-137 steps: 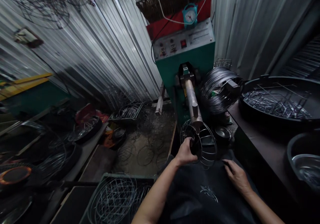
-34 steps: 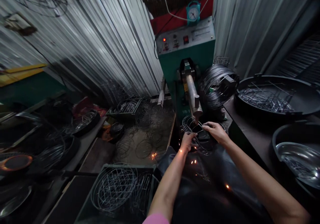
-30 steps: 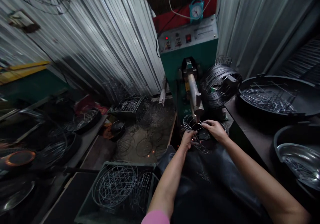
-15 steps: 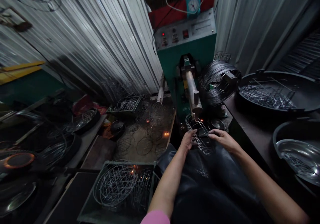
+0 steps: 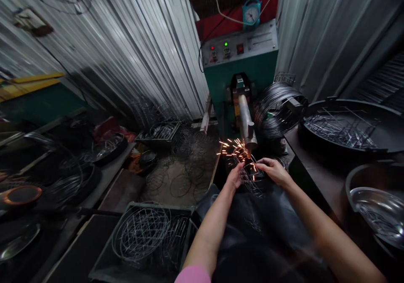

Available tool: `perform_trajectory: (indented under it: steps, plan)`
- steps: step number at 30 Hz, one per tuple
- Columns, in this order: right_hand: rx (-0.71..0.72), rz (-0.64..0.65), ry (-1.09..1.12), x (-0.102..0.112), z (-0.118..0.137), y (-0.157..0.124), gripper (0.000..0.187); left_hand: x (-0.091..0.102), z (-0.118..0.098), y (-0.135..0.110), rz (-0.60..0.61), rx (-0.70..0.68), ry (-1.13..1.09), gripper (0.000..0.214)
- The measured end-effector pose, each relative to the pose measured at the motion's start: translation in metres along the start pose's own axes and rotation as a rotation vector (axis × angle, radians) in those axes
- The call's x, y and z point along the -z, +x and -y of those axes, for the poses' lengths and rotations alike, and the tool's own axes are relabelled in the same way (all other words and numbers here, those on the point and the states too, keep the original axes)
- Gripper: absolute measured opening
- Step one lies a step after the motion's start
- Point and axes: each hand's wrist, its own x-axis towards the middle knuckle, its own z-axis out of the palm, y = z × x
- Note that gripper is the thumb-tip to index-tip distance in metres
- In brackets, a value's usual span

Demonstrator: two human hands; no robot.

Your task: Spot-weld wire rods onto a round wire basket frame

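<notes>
My left hand [image 5: 236, 175] is closed on the left side of a wire frame [image 5: 252, 186], a piece of bent metal wire. Opposite it, my right hand [image 5: 274, 170] pinches the wire on the right side with thumb and fingers. The frame's far end lies at the tip of the welding machine's [image 5: 241, 70] thick metal arm [image 5: 245, 114]. Orange sparks [image 5: 236, 148] spray leftward and down from that tip, hiding part of the wire. On the machine's panel a red and a green light are lit. A dark apron covers my lap below the wire.
A coil of wire [image 5: 277, 110] stands right of the machine. Farther right are a black pan [image 5: 391, 127] of metal pieces and a shiny bowl [image 5: 388, 203]. At lower left sits a green crate [image 5: 104, 249] of wire grids. Wire rings [image 5: 180, 185] lie on the floor.
Sparks now fly at the machine's tip, and the green light has come on. My right hand has shifted slightly left and up along the wire. The view has tilted a little.
</notes>
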Motion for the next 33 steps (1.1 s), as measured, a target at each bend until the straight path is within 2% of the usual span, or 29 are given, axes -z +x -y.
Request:
perform_trajectory:
  steps: [4, 6, 8, 10, 12, 13, 15, 22, 29, 33]
  plan:
    - [-0.036, -0.013, 0.006, 0.001, -0.007, -0.005, 0.044, 0.006, 0.000, 0.000, 0.018, -0.014, 0.031, 0.039]
    - [-0.067, -0.007, 0.005, 0.005, -0.012, -0.012, 0.049, 0.016, 0.003, -0.005, 0.030, -0.090, 0.099, 0.047]
    - [-0.099, 0.025, 0.014, 0.009, -0.018, -0.020, 0.050, 0.027, 0.008, -0.012, -0.035, -0.310, 0.265, 0.055]
    - [-0.118, 0.072, 0.034, 0.012, -0.023, -0.027, 0.048, 0.037, 0.014, -0.018, -0.098, -0.628, 0.541, 0.068]
    - [-0.114, 0.093, 0.044, 0.011, -0.026, -0.032, 0.046, 0.043, 0.019, -0.018, -0.090, -0.887, 0.833, 0.078]
    - [-0.104, 0.082, 0.046, 0.010, -0.027, -0.033, 0.046, 0.043, 0.021, -0.016, -0.073, -0.959, 0.947, 0.078]
    - [-0.092, 0.053, 0.058, 0.007, -0.028, -0.035, 0.045, 0.041, 0.024, -0.008, -0.072, -1.023, 1.069, 0.074]
    - [-0.080, 0.034, 0.089, 0.004, -0.025, -0.032, 0.039, 0.035, 0.035, 0.014, -0.045, -1.170, 1.091, 0.064]
    - [-0.052, 0.005, 0.058, 0.002, -0.014, -0.025, 0.038, 0.037, 0.042, 0.031, -0.186, -1.463, 1.282, 0.071]
    - [-0.049, 0.013, 0.077, 0.001, -0.013, -0.023, 0.038, 0.036, 0.044, 0.038, -0.238, -1.567, 1.243, 0.060]
